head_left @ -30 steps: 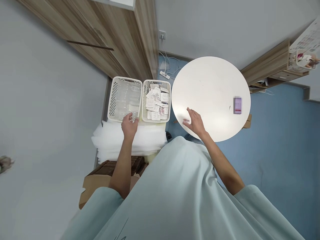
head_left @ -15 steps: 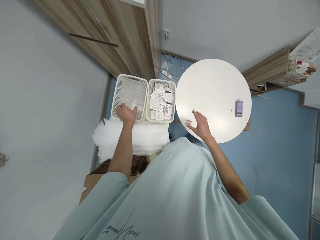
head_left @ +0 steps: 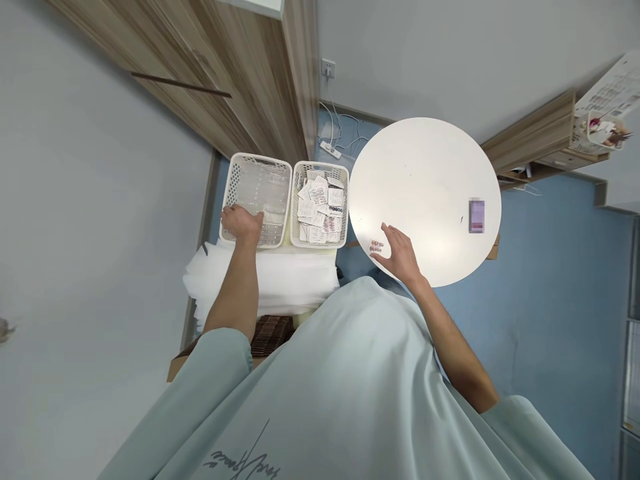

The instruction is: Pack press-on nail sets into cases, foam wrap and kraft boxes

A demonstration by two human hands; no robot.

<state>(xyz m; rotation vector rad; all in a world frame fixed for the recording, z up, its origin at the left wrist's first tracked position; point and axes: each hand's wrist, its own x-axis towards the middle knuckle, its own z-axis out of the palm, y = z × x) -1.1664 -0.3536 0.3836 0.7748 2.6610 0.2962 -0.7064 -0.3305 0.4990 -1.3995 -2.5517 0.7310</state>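
Observation:
My left hand [head_left: 243,224] reaches over the near end of a white plastic basket [head_left: 235,183] with clear plastic cases [head_left: 263,183] inside. Its thumb and fingers are spread apart, but the fingertips are partly hidden and no held item shows. Above the near left part of a round white table [head_left: 425,167], my right hand [head_left: 401,257] is open. Between its thumb and fingers lies a small card [head_left: 377,246] with two rows of pinkish oval pieces; the thumb is at its lower edge, and I cannot tell whether it touches.
A second white basket [head_left: 295,220] beside the first holds several small printed cards [head_left: 319,193]. A phone-like purple object [head_left: 477,217] lies at the table's right. White foam sheets [head_left: 290,280] are stacked before the baskets. A power strip [head_left: 330,149] with cables sits on the floor.
My left hand has shifted slightly left over the basket of clear cases. My right hand stays nearly in place beside the card. The whole view has shifted a little.

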